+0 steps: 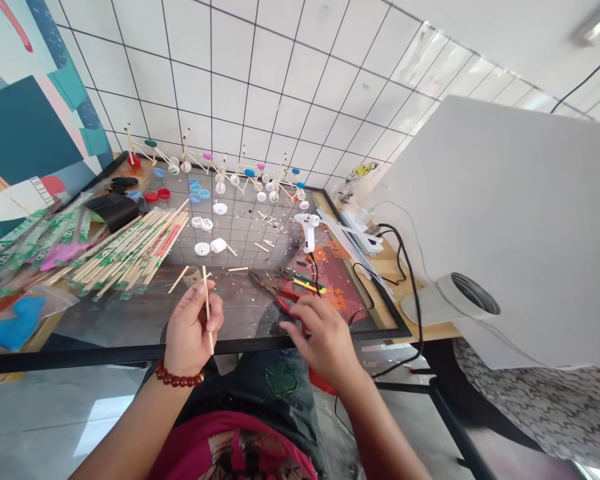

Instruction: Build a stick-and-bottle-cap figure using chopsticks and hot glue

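My left hand (193,327) is closed on a thin wooden stick (207,301) held upright above the near edge of the glass table (130,320). A red bead bracelet sits on that wrist. My right hand (320,333) reaches onto the red-handled pliers (280,293) lying on the glass, its fingers curled over the handles. A white glue gun (309,230) stands just beyond the pliers, its black cord running off to the right.
A pile of wrapped chopsticks (130,250) lies at left. White bottle caps (203,248) and stick offcuts are scattered mid-table. Stick-and-cap models (230,175) line the tiled wall. A power strip (363,233), a tape roll (473,293) and a white board sit at right.
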Action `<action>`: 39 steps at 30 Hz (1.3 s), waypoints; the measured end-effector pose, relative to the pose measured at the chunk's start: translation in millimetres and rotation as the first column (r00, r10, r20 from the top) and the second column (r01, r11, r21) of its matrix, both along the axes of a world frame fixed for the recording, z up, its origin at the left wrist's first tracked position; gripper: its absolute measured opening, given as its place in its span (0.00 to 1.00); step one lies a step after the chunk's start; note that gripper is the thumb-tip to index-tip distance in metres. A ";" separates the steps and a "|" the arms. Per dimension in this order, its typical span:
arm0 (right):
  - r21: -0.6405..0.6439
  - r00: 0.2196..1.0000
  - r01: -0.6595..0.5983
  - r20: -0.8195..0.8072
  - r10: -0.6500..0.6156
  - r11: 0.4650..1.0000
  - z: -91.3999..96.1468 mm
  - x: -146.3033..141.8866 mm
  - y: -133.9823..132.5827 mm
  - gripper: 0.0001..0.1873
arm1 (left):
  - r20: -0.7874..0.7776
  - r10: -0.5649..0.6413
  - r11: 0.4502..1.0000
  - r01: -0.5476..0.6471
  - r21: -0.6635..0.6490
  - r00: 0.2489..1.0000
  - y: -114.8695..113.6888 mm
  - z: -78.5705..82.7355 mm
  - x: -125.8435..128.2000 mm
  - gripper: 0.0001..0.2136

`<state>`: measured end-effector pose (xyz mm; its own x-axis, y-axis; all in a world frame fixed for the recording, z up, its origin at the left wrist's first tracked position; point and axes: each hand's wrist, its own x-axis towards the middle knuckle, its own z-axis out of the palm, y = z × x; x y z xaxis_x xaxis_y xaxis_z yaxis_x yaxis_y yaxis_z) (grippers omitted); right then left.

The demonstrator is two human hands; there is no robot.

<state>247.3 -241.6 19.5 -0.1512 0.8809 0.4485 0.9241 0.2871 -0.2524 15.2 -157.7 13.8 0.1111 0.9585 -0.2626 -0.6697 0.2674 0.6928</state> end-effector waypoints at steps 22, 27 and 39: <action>-0.440 0.843 -0.058 -0.502 -0.192 0.896 14.0 21.3 44.9 0.25 | -0.261 -0.309 0.926 0.352 0.137 0.914 -6.4 -0.3 6.0 0.23; -0.425 0.223 -0.449 -0.905 -0.362 0.786 22.8 21.7 27.6 0.31 | -0.284 -0.348 0.915 0.389 0.103 0.894 -7.3 1.1 5.6 0.25; -0.337 0.134 -0.473 -0.941 -0.312 0.814 1.4 30.6 39.8 0.26 | -0.337 -0.363 0.912 0.406 0.063 0.869 -6.0 2.6 7.6 0.27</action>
